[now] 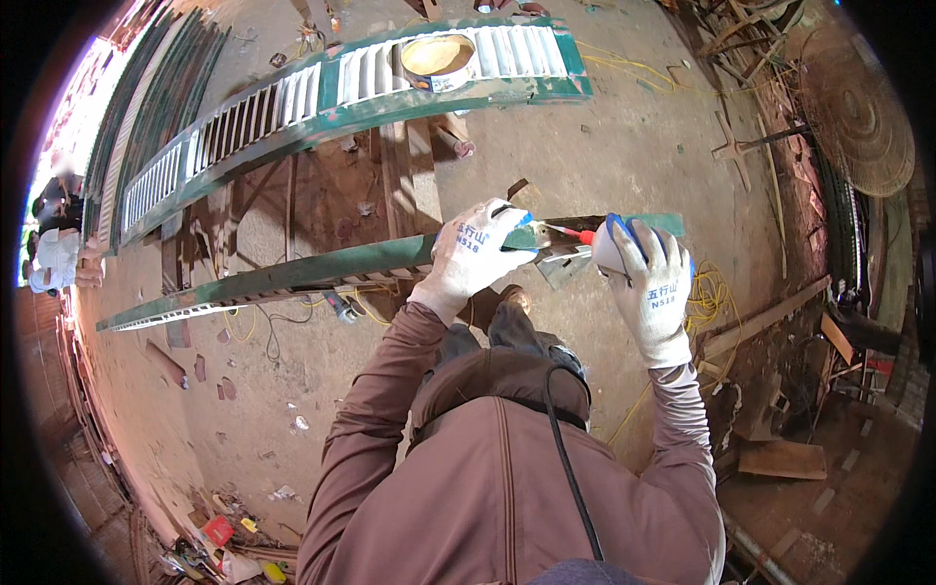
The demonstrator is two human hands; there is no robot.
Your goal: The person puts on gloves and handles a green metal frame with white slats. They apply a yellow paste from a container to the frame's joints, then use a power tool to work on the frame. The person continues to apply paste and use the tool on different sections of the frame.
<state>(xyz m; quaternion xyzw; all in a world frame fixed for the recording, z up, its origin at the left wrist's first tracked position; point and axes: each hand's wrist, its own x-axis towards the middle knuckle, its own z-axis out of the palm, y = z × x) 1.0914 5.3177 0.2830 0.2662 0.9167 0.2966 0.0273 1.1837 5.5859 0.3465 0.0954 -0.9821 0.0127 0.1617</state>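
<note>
My left hand (476, 252), in a white glove with blue fingertips, grips the upper edge of a long green louvered shutter panel (361, 261) standing on its side across my front. My right hand (651, 283), gloved alike, is closed round a white squeeze bottle (606, 252) with a red cap and thin nozzle. The nozzle points left at a pale spot on the panel's edge, just beside my left fingertips. Whether the tip touches the wood cannot be made out.
Beyond lies a second green shutter (322, 112) on wooden supports, bearing an open round can (438, 60). More shutters (156, 88) lean at the far left, near another person (60, 234). A round fan (858, 112) stands at right; yellow cord (712, 297) coils on the floor.
</note>
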